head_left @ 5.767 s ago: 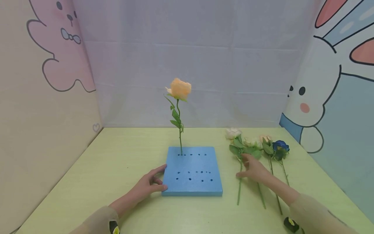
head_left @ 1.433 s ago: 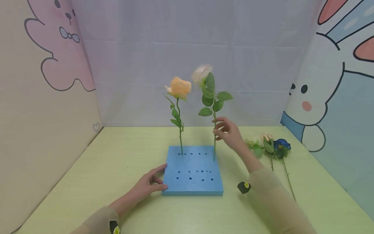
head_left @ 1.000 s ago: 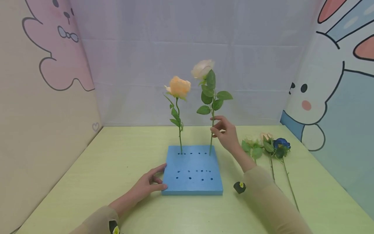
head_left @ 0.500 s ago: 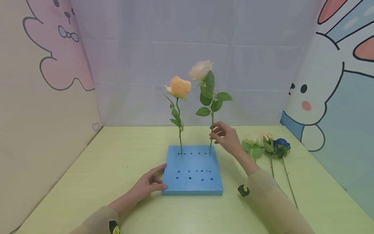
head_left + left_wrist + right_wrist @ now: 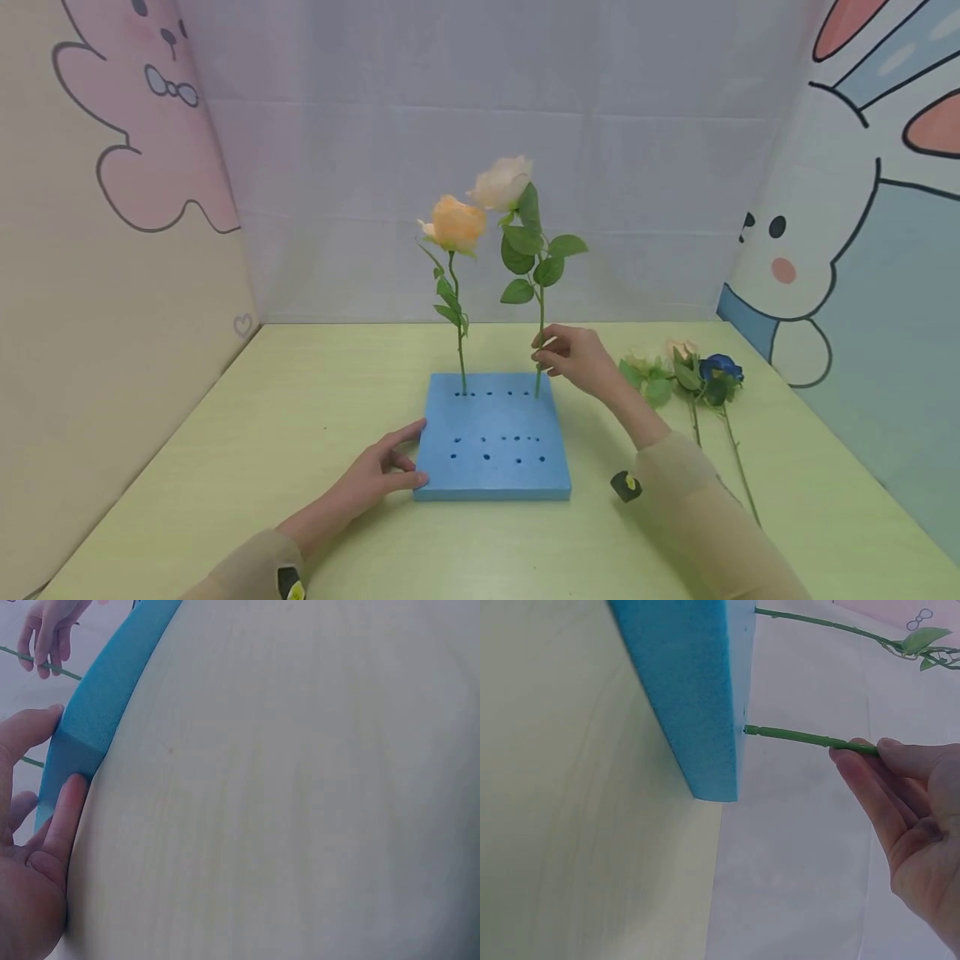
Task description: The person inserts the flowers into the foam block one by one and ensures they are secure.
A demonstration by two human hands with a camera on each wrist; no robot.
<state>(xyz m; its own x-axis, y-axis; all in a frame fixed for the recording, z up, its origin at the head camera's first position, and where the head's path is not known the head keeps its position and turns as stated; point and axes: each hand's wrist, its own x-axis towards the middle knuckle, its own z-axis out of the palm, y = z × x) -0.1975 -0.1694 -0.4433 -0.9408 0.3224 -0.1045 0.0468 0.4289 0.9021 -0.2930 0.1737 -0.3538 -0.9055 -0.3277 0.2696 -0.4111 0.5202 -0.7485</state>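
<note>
My right hand (image 5: 581, 360) pinches the green stem of a white rose (image 5: 501, 183) between thumb and fingertips. The rose stands nearly upright, and in the right wrist view its stem (image 5: 795, 736) meets the face of a blue foam board (image 5: 491, 417) at a hole. A peach rose (image 5: 456, 223) stands by itself in the board's back row of holes, to the left. At the board's left side, the fingers and thumb of my left hand (image 5: 378, 471) rest against the edge, spread apart and fairly straight.
On the table's right lie a pale greenish flower (image 5: 647, 367), a peach flower (image 5: 681, 350) and a blue rose (image 5: 722, 368), stems pointing toward the front. More holes run in rows across the board. Cloth walls with cartoon animals enclose the table (image 5: 330, 375).
My right hand took the white rose from the table, raised it upright and brought its stem to the board's back right. Lately the hand has slid down the stem. My left hand stays put.
</note>
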